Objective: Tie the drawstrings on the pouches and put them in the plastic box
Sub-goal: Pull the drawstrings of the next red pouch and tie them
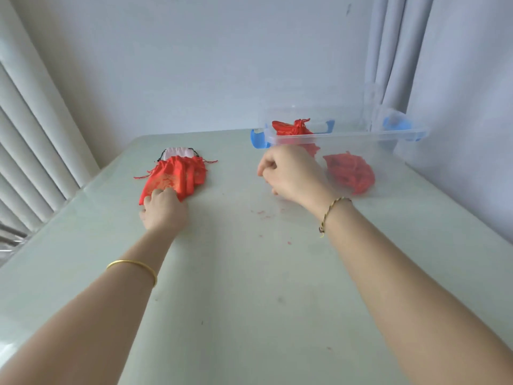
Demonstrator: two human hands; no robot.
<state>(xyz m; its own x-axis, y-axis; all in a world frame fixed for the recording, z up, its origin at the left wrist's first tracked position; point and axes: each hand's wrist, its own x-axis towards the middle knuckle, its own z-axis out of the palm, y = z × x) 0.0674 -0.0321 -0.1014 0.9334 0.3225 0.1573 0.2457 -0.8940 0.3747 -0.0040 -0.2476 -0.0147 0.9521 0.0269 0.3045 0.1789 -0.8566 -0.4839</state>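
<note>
One box (344,133): clear, open-topped, at the far right of the worktop (249,273), close to both edges; a rear pouch (291,127) and a front pouch (349,172), both red, lie inside.
Left hand (163,211): fingers curled onto the near end of the red pouch (177,176), gripping the cloth.
Right hand (291,173): fingers curled in, nothing seen held; just beside the box's near-left corner.
Red pouch: flat, left of centre, strings loose at its far end; overlaps a white pouch (177,154) near the far edge.
Open room: bare worktop between the hands and across the near half.
</note>
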